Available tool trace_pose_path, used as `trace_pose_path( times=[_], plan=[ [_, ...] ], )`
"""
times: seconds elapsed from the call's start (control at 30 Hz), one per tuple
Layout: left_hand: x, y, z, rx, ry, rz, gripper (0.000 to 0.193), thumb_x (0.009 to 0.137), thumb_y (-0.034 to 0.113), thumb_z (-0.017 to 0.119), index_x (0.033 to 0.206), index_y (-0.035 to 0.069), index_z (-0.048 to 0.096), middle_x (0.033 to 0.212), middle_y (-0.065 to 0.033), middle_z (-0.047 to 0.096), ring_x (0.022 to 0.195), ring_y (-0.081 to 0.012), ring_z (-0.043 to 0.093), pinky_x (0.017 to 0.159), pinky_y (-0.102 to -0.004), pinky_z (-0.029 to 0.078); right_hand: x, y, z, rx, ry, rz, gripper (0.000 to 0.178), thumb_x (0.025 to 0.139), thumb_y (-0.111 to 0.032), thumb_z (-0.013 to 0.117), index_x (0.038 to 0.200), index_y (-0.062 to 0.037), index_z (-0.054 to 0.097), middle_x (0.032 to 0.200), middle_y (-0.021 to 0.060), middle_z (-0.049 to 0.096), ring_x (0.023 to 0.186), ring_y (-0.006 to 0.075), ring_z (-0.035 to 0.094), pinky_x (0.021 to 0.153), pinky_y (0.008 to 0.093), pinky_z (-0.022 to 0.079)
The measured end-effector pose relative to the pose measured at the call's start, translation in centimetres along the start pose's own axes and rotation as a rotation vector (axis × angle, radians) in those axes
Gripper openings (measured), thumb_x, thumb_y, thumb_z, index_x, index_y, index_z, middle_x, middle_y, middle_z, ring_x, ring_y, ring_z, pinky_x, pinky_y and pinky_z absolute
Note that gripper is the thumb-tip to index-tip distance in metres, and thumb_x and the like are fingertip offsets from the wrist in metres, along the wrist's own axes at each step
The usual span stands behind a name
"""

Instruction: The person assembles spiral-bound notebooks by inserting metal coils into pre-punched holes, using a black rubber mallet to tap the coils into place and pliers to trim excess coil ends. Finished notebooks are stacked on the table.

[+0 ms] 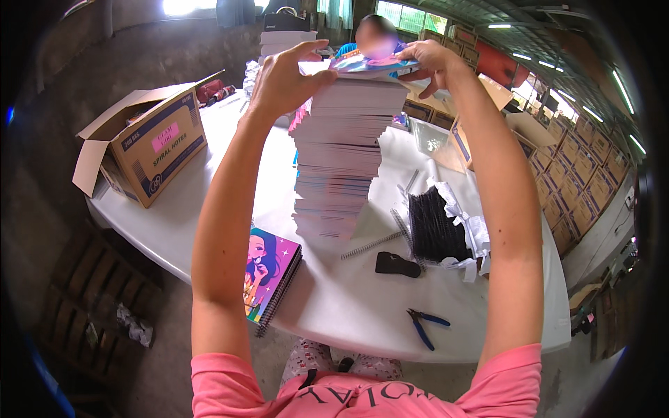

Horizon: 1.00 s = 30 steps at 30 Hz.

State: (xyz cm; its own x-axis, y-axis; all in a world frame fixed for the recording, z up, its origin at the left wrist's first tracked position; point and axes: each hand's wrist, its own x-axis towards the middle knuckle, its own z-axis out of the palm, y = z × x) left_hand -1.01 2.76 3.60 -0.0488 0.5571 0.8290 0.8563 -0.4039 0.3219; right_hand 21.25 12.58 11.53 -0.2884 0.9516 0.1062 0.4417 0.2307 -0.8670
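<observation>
A tall, uneven stack of loose notebook pages point(341, 153) rises in front of me. On its top lies a colourful printed cover point(373, 64) in purple, pink and blue. My right hand point(435, 64) grips the cover's right edge, some fingers above and others below. At the top left corner, my left hand point(289, 78) has thumb and index finger spread, the thumb against the edge of the stack. A finished spiral notebook point(272, 275) with a purple illustrated cover lies near the table's front edge, below my left forearm.
Black spiral coils point(437, 224) lie amid white paper, beside a black object point(397, 265) and blue-handled cutting pliers point(425, 327). An open carton point(157, 143) stands left on the white table point(334, 299). A person point(376, 38) is beyond the stack; stacked cartons point(582, 174) line the right.
</observation>
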Motion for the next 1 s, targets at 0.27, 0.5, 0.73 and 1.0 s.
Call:
trace_pose_path(
  times=[0.27, 0.5, 0.73, 1.0],
  plan=[
    [-0.1, 0.0, 0.1, 0.013, -0.039, 0.022, 0.071, 0.068, 0.048, 0.074, 0.129, 0.021, 0.05, 0.119, -0.0118, 0.058, 0.083, -0.0237, 0.067, 0.083, -0.0392, 0.051, 0.3, -0.3, -0.4, -0.157, -0.001, -0.02, 0.043, 0.082, -0.025, 0.062, 0.122, -0.0138, 0.051, 0.111, 0.0026, 0.058, 0.091, 0.0214, 0.064, 0.091, 0.063, 0.032],
    [-0.5, 0.6, 0.1, -0.027, 0.0, 0.019, 0.083, 0.056, 0.044, 0.079, 0.13, 0.02, 0.049, 0.117, -0.0113, 0.058, 0.081, -0.0206, 0.065, 0.082, -0.038, 0.051, 0.4, -0.6, 1.1, -0.049, 0.025, -0.164, 0.046, 0.079, -0.016, 0.065, 0.121, -0.0084, 0.049, 0.109, 0.0076, 0.06, 0.093, 0.0206, 0.062, 0.09, 0.0503, 0.044],
    [-0.5, -0.6, 1.2, -0.002, 0.08, 0.086, 0.092, 0.054, 0.048, 0.081, 0.133, 0.019, 0.045, 0.123, -0.0159, 0.053, 0.094, -0.0265, 0.061, 0.083, -0.0422, 0.051, 1.5, 0.8, 1.7, 0.407, -0.147, -0.076, 0.038, 0.075, 0.005, 0.062, 0.11, 0.0068, 0.047, 0.104, 0.0173, 0.054, 0.091, 0.0239, 0.062, 0.082, 0.0379, 0.056],
    [-3.8, 4.9, -4.1, -0.564, 0.34, -0.012, 0.071, 0.073, 0.018, 0.076, 0.13, 0.0, 0.038, 0.13, -0.0165, 0.04, 0.118, -0.0243, 0.044, 0.098, -0.0352, 0.039, -10.8, 0.5, 0.3, 0.122, 0.202, -0.618, 0.081, 0.075, 0.008, 0.057, 0.143, -0.0047, 0.016, 0.137, 0.029, 0.032, 0.098, 0.0241, 0.055, 0.088, 0.0332, 0.045]
  ],
)
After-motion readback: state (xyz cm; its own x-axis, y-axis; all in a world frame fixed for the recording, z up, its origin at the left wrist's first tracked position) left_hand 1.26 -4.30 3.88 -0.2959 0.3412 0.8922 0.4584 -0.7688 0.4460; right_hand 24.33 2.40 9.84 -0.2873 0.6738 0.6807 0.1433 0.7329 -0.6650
